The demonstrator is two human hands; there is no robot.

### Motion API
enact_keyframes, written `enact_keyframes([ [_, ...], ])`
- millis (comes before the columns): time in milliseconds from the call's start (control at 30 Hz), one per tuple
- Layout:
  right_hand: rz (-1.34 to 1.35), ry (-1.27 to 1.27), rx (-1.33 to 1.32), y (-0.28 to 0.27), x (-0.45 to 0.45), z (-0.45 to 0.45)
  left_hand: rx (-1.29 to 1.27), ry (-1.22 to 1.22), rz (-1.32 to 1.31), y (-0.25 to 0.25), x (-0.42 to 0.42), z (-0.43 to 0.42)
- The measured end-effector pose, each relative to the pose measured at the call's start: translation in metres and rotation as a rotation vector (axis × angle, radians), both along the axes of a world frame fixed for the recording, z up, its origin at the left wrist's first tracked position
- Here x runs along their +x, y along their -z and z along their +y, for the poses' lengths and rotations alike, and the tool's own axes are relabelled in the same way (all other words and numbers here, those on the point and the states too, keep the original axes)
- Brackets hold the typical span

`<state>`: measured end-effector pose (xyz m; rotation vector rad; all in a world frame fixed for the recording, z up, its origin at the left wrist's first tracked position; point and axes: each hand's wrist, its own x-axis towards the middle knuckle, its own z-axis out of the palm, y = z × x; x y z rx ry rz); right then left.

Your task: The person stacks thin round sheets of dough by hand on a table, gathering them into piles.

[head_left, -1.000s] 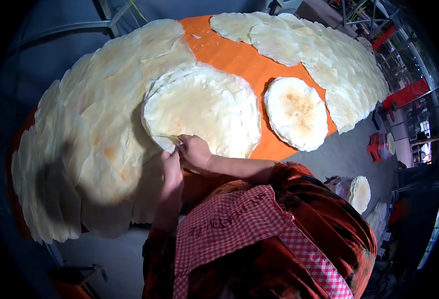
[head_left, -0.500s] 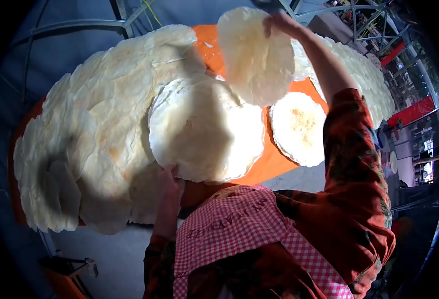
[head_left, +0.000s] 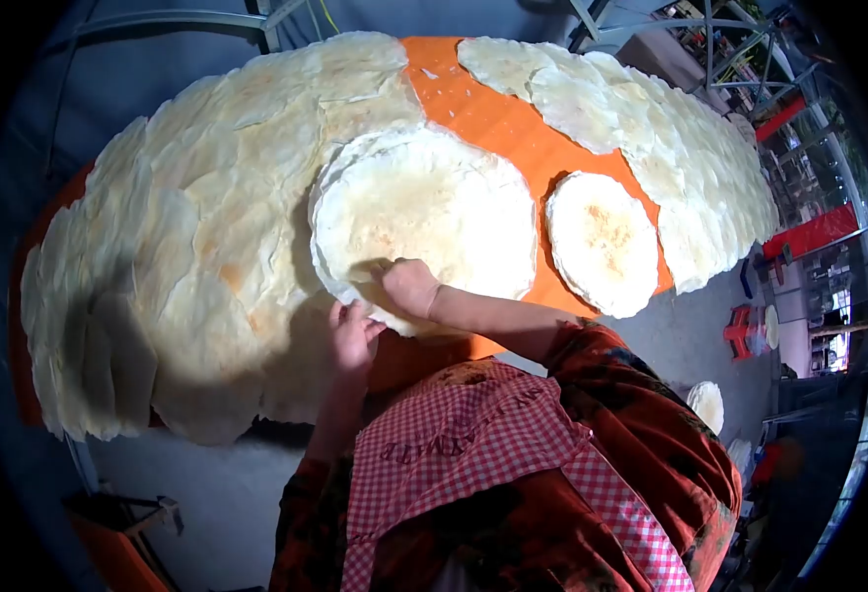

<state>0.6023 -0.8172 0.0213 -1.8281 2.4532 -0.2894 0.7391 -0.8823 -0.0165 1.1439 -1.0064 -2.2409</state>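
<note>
Big pile of flatbreads (head_left: 434,217): mid-frame, flat on the orange sheet (head_left: 488,104), left side against the spread flatbreads (head_left: 187,227). My right hand (head_left: 409,286) is over its near-left rim, fingers curled in close together; can't tell if they pinch a layer. My left hand (head_left: 352,335) is just beside that rim, thumb and fingers slightly apart, no grip visible.

Handling, my read: layers look thin and floppy. Get one edge loose with a fingertip, steady the rim with the other hand, peel low and evenly. Yanking could tear it or drag up two.

Surface: small pile (head_left: 602,242) right of the big one, more flatbreads (head_left: 671,148) overlapping upper right. Room: metal frame (head_left: 168,17) along the top, red stool (head_left: 738,333) on grey floor (head_left: 686,335), right.
</note>
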Motion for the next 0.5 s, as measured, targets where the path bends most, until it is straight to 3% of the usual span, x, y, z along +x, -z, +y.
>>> enact_keyframes([
  [167,-0.066,0.045,0.031,-0.029,0.015,-0.009,-0.045,0.112,0.092,0.002,-0.005,-0.002],
  [267,-0.344,0.169,0.063,0.007,0.015,-0.019,-0.043,0.028,0.208,0.019,-0.013,0.003],
  [333,-0.607,0.34,0.118,-0.027,0.013,-0.019,-0.119,0.191,0.23,0.024,-0.01,0.005],
  [400,-0.502,0.271,0.054,-0.001,-0.02,-0.024,-0.245,0.379,0.12,0.027,-0.011,0.014],
  [433,0.043,-0.116,0.342,0.039,-0.068,-0.039,-0.345,0.357,0.342,0.003,-0.012,0.024],
  [467,-0.015,-0.322,0.267,-0.004,-0.103,-0.029,-0.477,0.327,0.431,-0.011,-0.014,0.027],
  [500,-0.042,-0.13,0.201,-0.049,-0.132,-0.025,-0.418,0.279,0.409,-0.002,-0.013,0.025],
])
